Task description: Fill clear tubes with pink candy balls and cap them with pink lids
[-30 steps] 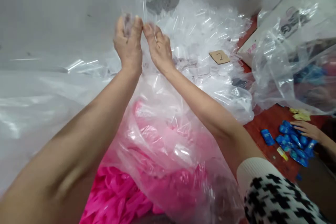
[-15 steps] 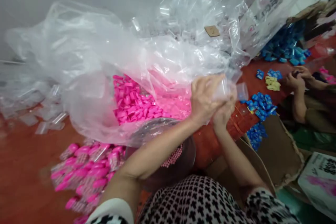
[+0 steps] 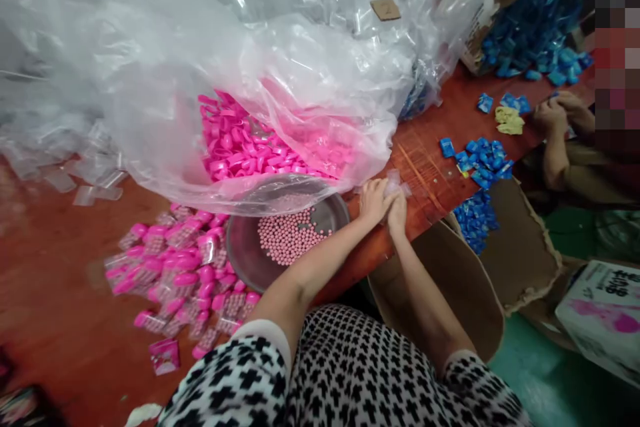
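Observation:
Both of my hands are low over the red tabletop, just right of a grey bowl (image 3: 237, 247) holding small pink beads (image 3: 287, 237). My left hand (image 3: 374, 201) is closed on clear plastic containers (image 3: 395, 183). Pressed up against it, my right hand (image 3: 397, 212) closes on the same containers from the other side. Their exact number is hidden by the fingers. Behind the bowl, a large clear plastic bag (image 3: 160, 140) lies open, with pink plastic caps (image 3: 245, 147) inside.
Filled pink-capped containers (image 3: 175, 267) are heaped left of the bowl. Loose clear containers (image 3: 100, 180) lie farther left. At right are blue packets (image 3: 483, 163), a yellow bundle (image 3: 510, 120), a cardboard box (image 3: 445, 280) and another person's hands (image 3: 553, 113). A cardboard tag (image 3: 385, 9) rests on plastic at the back.
My hands have come down and toward me with the clear containers, from raised beside the bag to the tabletop. The view has shifted, and the beads in the bowl now show more fully.

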Available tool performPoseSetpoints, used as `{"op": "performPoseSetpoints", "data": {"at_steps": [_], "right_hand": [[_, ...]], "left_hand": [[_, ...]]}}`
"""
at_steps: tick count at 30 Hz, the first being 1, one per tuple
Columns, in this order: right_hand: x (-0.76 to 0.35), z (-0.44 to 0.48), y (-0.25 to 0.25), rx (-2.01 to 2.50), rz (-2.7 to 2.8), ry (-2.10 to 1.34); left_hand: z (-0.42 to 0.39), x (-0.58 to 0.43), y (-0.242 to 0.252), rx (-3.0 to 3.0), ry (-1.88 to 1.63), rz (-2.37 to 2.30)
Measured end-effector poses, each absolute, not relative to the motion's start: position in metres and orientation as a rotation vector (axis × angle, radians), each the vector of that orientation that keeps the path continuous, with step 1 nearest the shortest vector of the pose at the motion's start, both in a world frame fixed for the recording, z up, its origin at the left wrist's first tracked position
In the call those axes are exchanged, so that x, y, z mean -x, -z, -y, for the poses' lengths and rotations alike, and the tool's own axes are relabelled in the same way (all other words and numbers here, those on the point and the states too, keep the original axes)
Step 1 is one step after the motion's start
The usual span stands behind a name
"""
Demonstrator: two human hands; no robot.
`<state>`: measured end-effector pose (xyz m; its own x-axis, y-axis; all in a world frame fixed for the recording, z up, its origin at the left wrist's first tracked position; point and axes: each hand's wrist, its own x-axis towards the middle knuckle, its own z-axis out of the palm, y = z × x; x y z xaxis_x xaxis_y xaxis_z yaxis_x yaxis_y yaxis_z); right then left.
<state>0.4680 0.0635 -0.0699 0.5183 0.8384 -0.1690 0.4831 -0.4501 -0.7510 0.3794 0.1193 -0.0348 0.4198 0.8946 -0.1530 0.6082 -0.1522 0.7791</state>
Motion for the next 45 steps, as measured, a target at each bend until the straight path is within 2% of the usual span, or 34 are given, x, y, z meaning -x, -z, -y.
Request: {"op": "performPoseSetpoints", "data": {"at_steps": [5,11,17,21,27,30,35,45], "right_hand": [[-0.501,-0.078,0.071,2.085,1.182,-0.788],[-0.543,-0.062,0.049,2.062,1.234,-0.912],[-0.538,-0.029,0.017,2.186,1.444,-0.735],[-0.514,-0.019,0.012,2.388,1.515,-0.733],[-0.475,-0.045,0.009,2.778,1.441,-0.736],[-0.466,-0.064,0.006,2.822,1.529,-0.829],[-0.464,-0.073,0.006,2.784,1.744,-0.877],[-0.459,-0.074,0.007,2.748,1.522,-0.757]], "left_hand": [[-0.121,-0.383,0.035,-1.783,-0.354,-1.423],[-0.114,-0.368,0.002,-1.812,-0.385,-1.255],[-0.069,-0.290,-0.050,-1.574,-0.664,-1.083],[-0.018,-0.217,-0.069,-1.267,-0.633,-1.221],[0.061,-0.141,-0.068,-0.813,-0.635,-1.529],[0.085,-0.125,-0.065,-0.709,-0.632,-1.616],[0.097,-0.116,-0.060,-0.640,-0.659,-1.655],[0.095,-0.085,-0.048,-0.718,-0.604,-1.631]]}}
